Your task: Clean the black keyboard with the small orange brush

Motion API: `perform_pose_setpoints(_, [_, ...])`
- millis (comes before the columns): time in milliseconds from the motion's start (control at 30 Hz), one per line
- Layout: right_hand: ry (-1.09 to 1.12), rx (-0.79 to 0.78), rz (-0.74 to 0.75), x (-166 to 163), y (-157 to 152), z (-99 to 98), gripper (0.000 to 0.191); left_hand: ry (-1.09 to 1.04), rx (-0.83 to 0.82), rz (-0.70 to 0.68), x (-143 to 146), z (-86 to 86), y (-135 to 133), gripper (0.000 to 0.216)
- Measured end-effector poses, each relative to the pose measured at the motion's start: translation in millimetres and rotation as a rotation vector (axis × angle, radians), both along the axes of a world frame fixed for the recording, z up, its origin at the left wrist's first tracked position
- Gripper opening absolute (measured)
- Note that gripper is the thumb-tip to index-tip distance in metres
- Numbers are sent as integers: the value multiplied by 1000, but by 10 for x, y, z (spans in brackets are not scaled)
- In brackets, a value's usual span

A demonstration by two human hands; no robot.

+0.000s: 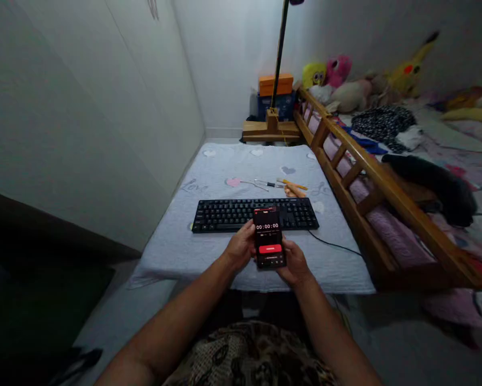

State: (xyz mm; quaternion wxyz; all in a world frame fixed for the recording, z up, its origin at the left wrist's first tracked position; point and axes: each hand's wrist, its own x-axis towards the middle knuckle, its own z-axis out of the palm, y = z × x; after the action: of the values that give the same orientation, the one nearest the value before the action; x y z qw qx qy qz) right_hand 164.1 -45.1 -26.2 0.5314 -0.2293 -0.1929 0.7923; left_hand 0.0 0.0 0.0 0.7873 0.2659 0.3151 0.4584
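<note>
We note the phone (pixel 269 238) over the table (pixel 184 257) toward six o'clock, grasped between left hand (pixel 241 246) at nine and right hand (pixel 296 264) at four — presumably to keep its timer (pixel 267 225) readable — keyboard (pixel 224 213) beyond, toward eleven.

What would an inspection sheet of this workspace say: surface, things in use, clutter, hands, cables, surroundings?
Surface: table under a pale cloth with heart prints.
Things in use: phone, screen lit, reading 00:00:00; black keyboard behind it, partly covered by it in this view.
Clutter: yellow-handled brush, peach-coloured object and thin slender tools beyond the keyboard; exact types unclear.
Hands: left hand holds the phone's left side, right hand its right.
Cables: black cable runs from the keyboard toward the table's right edge.
Surroundings: wooden bed rail at right, plush toys beyond; orange box near the wall.
</note>
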Motion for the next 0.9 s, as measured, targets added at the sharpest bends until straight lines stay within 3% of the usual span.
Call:
perform_pose_setpoints(300, [-20,3,-14,-29,-47,145,44,50,-19,-23,14,-1,9,59])
perform_pose_setpoints(467, [-3,-24,3,3,-50,117,37,147,-3,27,-40,-92,-74,58])
perform_pose_setpoints(600, [11,-85,6,100,-53,145,44,159,49,31,-104,-157,-159,57])
perform_pose_setpoints(767, [-74,-92,-130,477,-99,445,45,194,58,42,-150,-186,-202,66])
perform_pose_setpoints(900, [-307,-2,-383,1105,-234,837,49,229,50,37,-166,-211,-207,67])
